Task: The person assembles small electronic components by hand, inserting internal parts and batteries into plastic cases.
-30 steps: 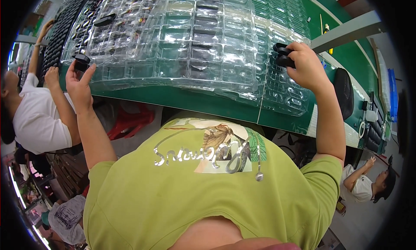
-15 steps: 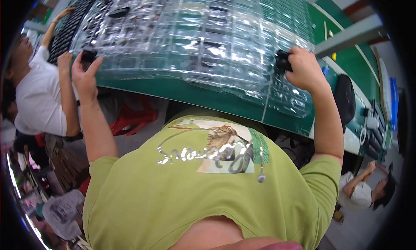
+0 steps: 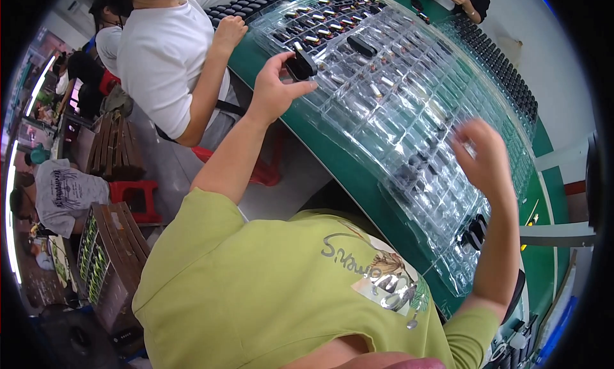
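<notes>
My left hand [image 3: 276,90] grips a small black oblong plastic case [image 3: 302,63] between thumb and fingers, held over the left end of the clear plastic trays. My right hand [image 3: 484,152] is above the right part of the trays, blurred by motion, with fingers curved and apart and nothing visible in them. The clear compartment trays [image 3: 368,129] cover much of the green table. Small dark parts with shiny metal ends [image 3: 323,31] fill compartments at the far left. Another black oblong case [image 3: 362,46] lies on the trays. Several black pieces [image 3: 474,232] rest near my right forearm.
A person in a white shirt [image 3: 163,55] works close on my left, a hand [image 3: 231,31] near the trays. Rows of black cases [image 3: 499,65] line the far edge. A grey metal bar [image 3: 556,233] crosses at right. A red stool [image 3: 265,167] stands below the table.
The view has swung left. My right hand has come off the black pieces, which now lie on the tray. My left hand still holds the black case.
</notes>
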